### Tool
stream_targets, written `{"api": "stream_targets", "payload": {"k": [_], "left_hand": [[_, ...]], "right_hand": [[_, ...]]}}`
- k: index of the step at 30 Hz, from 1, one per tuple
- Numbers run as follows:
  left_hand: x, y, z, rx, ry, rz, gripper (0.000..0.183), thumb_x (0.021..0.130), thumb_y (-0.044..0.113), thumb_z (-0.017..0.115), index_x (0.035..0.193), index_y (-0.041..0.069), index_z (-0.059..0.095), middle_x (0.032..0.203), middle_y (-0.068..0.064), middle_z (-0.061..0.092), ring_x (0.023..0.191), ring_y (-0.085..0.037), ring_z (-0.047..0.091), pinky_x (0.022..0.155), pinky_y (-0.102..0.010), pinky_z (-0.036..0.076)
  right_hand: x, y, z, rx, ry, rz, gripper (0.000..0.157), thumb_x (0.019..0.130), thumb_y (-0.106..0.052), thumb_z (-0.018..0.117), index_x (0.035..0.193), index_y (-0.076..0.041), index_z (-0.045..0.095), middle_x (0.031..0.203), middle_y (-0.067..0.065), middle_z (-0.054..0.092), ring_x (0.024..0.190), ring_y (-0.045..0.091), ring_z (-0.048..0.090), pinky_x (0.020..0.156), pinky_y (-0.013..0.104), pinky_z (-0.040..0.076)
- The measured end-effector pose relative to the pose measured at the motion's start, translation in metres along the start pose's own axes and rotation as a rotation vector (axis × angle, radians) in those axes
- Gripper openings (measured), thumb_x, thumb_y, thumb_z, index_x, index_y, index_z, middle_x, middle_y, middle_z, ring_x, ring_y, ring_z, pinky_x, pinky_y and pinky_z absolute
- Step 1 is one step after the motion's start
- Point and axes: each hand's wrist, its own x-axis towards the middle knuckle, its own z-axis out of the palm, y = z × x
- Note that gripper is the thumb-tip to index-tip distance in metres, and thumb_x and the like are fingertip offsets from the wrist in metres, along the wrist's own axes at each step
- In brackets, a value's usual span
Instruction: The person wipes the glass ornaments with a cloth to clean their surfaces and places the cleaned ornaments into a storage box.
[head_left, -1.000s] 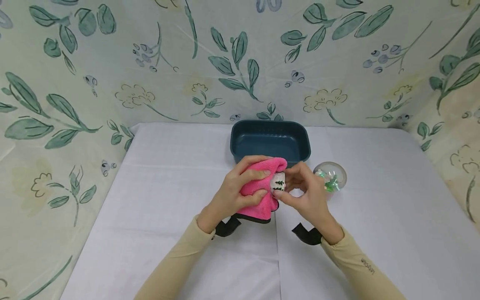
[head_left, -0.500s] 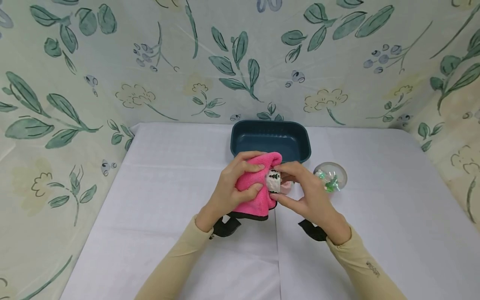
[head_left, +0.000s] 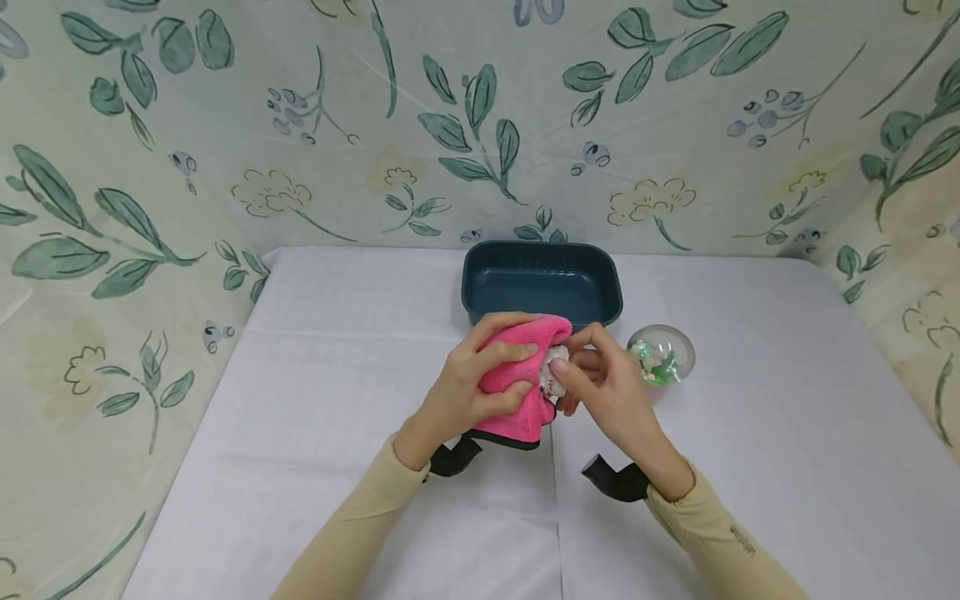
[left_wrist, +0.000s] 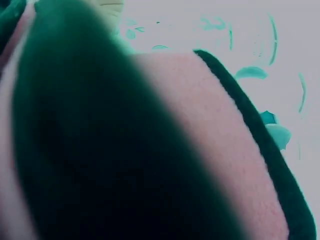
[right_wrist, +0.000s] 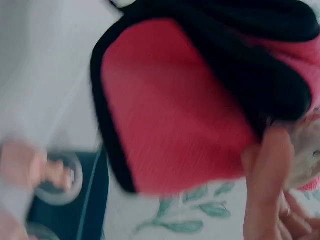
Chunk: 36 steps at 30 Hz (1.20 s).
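In the head view my left hand (head_left: 461, 383) holds a folded pink cloth (head_left: 522, 425) with dark edging, its fingers and thumb bent round it. A small white ornament (head_left: 553, 387) with dark and reddish markings pokes out of the cloth's right side. My right hand (head_left: 618, 396) pinches this ornament, thumb across its near face. The cloth (right_wrist: 165, 110) hangs broad in the right wrist view, with the ornament (right_wrist: 306, 155) at the right edge by the right fingers. Cloth and hand hide part of the ornament.
Behind the hands stands a dark blue rectangular basin (head_left: 540, 287). To the right of the right hand is a clear globe (head_left: 663, 354) with green bits inside and a pinkish base. A white cloth (head_left: 337, 350) covers the table, before a leaf-patterned backdrop (head_left: 480, 125).
The ornament has been turned in the right fingers; its tree-printed side faced up before, and a whiter, red-marked side shows now. Both hands shifted slightly left, then back right.
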Motion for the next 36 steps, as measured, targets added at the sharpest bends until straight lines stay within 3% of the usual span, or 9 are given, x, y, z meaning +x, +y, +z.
{"api": "stream_targets", "payload": {"k": [5,9,13,19,21,26,30,33,36], "left_hand": [[0.001,-0.002,-0.004,-0.020,0.049,-0.001,0.035,0.076,0.001,0.068,0.110,0.005,0.057,0.128,-0.020,0.047,0.117,-0.032,0.048,0.082,-0.033,0.054],[0.000,-0.003,-0.005,-0.033,0.035,0.002,0.037,0.076,-0.001,0.069,0.111,0.004,0.057,0.128,-0.020,0.047,0.118,-0.033,0.048,0.082,-0.033,0.054],[0.000,-0.003,-0.005,-0.035,-0.001,0.017,0.040,0.075,-0.004,0.071,0.112,0.005,0.057,0.128,-0.021,0.046,0.118,-0.033,0.047,0.083,-0.033,0.054],[-0.001,-0.003,-0.003,-0.016,-0.029,0.040,0.043,0.073,-0.003,0.073,0.111,0.007,0.056,0.129,-0.021,0.045,0.119,-0.033,0.047,0.085,-0.032,0.053],[-0.002,-0.004,-0.002,-0.028,-0.013,0.029,0.041,0.074,-0.002,0.072,0.111,0.005,0.056,0.129,-0.021,0.046,0.119,-0.033,0.047,0.084,-0.032,0.053],[-0.002,-0.006,-0.004,-0.061,0.053,-0.010,0.037,0.077,0.002,0.068,0.112,0.004,0.056,0.128,-0.021,0.047,0.118,-0.033,0.047,0.081,-0.034,0.054],[-0.001,-0.006,-0.005,-0.074,0.057,-0.007,0.035,0.078,0.003,0.066,0.112,0.004,0.055,0.127,-0.021,0.047,0.118,-0.034,0.048,0.081,-0.035,0.055],[-0.001,-0.005,-0.005,-0.083,0.034,0.002,0.036,0.077,0.000,0.067,0.112,0.004,0.055,0.127,-0.022,0.047,0.118,-0.034,0.048,0.081,-0.035,0.054],[-0.002,-0.004,-0.004,-0.074,0.011,0.010,0.040,0.075,-0.004,0.070,0.111,0.004,0.055,0.127,-0.022,0.046,0.119,-0.034,0.047,0.082,-0.034,0.054]], "right_hand": [[0.003,0.004,-0.003,-0.211,-0.012,-0.285,0.049,0.086,-0.024,0.073,0.119,0.003,0.050,0.103,0.009,0.063,0.080,0.018,0.065,0.073,0.023,0.054],[0.005,0.010,-0.005,-0.252,-0.011,-0.395,0.062,0.085,-0.046,0.067,0.115,0.005,0.051,0.100,0.011,0.063,0.079,0.016,0.064,0.073,0.020,0.053],[0.005,0.012,-0.002,-0.157,0.010,-0.338,0.051,0.085,-0.036,0.072,0.105,0.007,0.052,0.084,0.008,0.065,0.066,0.013,0.062,0.063,0.021,0.054],[0.002,0.004,0.002,0.066,-0.009,0.017,0.012,0.091,-0.003,0.058,0.096,0.002,0.049,0.067,0.007,0.061,0.047,0.020,0.058,0.048,0.031,0.052],[0.001,0.002,0.001,0.044,-0.027,0.041,0.011,0.092,-0.004,0.056,0.098,0.001,0.048,0.066,0.006,0.060,0.047,0.021,0.058,0.048,0.032,0.052],[0.002,0.006,-0.003,-0.164,-0.038,-0.231,0.046,0.089,-0.025,0.069,0.117,0.003,0.047,0.091,0.009,0.063,0.070,0.016,0.064,0.064,0.023,0.055],[0.006,0.009,-0.005,-0.301,0.001,-0.455,0.064,0.086,-0.047,0.066,0.118,0.006,0.050,0.104,0.013,0.061,0.082,0.018,0.062,0.074,0.019,0.052],[0.007,0.012,-0.004,-0.311,0.033,-0.498,0.061,0.086,-0.048,0.065,0.113,0.006,0.054,0.097,0.010,0.063,0.076,0.015,0.061,0.071,0.017,0.051],[0.005,0.013,-0.002,-0.213,0.041,-0.415,0.057,0.086,-0.044,0.068,0.107,0.007,0.054,0.086,0.008,0.063,0.068,0.012,0.061,0.063,0.018,0.053]]}}
